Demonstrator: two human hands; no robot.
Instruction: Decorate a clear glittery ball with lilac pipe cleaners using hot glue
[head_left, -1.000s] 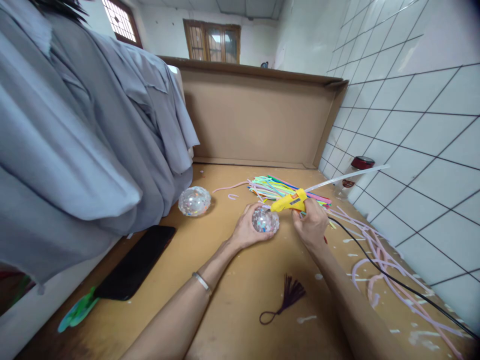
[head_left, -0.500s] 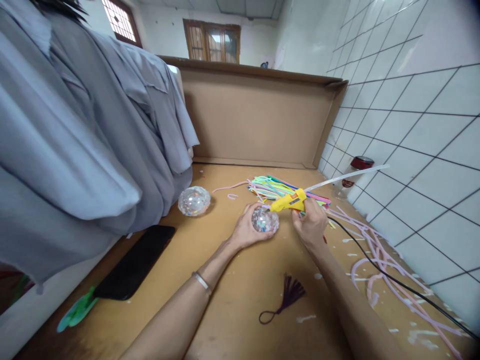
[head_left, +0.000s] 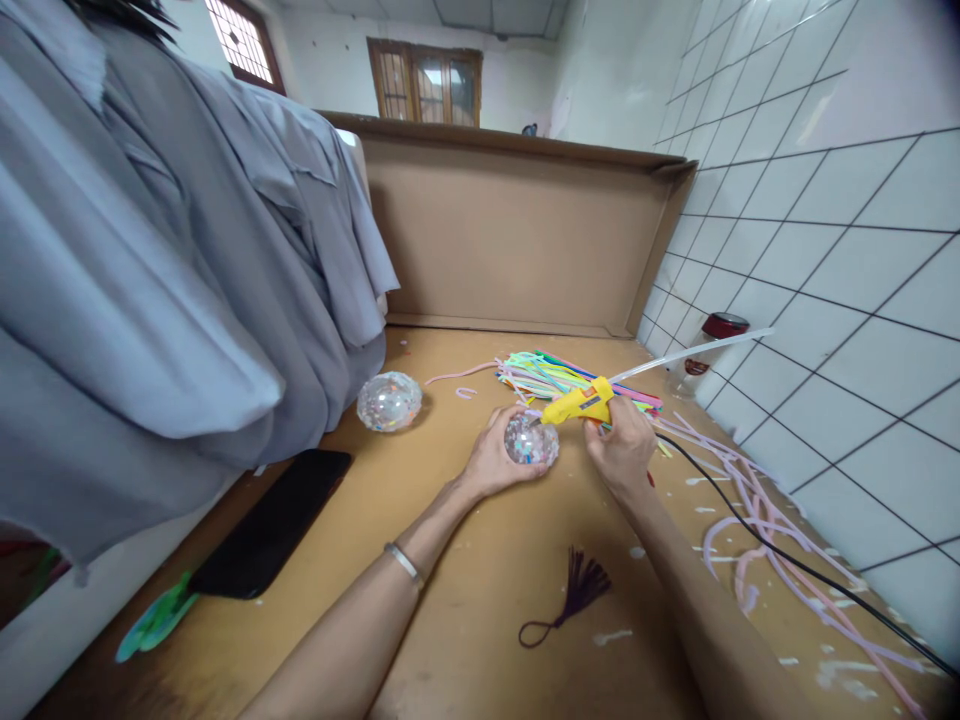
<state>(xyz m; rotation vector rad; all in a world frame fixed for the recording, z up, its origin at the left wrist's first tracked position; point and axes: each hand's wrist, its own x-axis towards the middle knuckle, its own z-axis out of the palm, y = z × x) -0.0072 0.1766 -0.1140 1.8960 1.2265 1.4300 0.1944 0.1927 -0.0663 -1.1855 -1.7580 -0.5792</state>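
Note:
My left hand (head_left: 496,458) is closed around the side of a clear faceted bowl (head_left: 534,450) with coloured flecks in it. In my right hand (head_left: 624,445) is a yellow hot glue gun (head_left: 581,402), a long clear glue stick (head_left: 694,353) sticking out of its back. The gun's nozzle is at the bowl's far rim; whether it touches, I cannot tell. A small lilac piece (head_left: 531,412) shows at that rim beside the nozzle. To the left a second clear faceted bowl (head_left: 390,402) stands on the table. A dark purple tassel (head_left: 581,590) lies nearer to me.
A bundle of coloured pipe cleaners (head_left: 536,375) lies behind my hands. Pink and lilac strips (head_left: 750,500) and a black cord (head_left: 720,490) run along the right. A phone (head_left: 274,520) lies left, near grey cloth (head_left: 225,250). Cardboard (head_left: 517,235) stands behind; a jar (head_left: 697,360) is by the tiled wall.
The glue stick's far end has shifted slightly to the left. Both hands, the glue gun and the bowl stay practically where they were.

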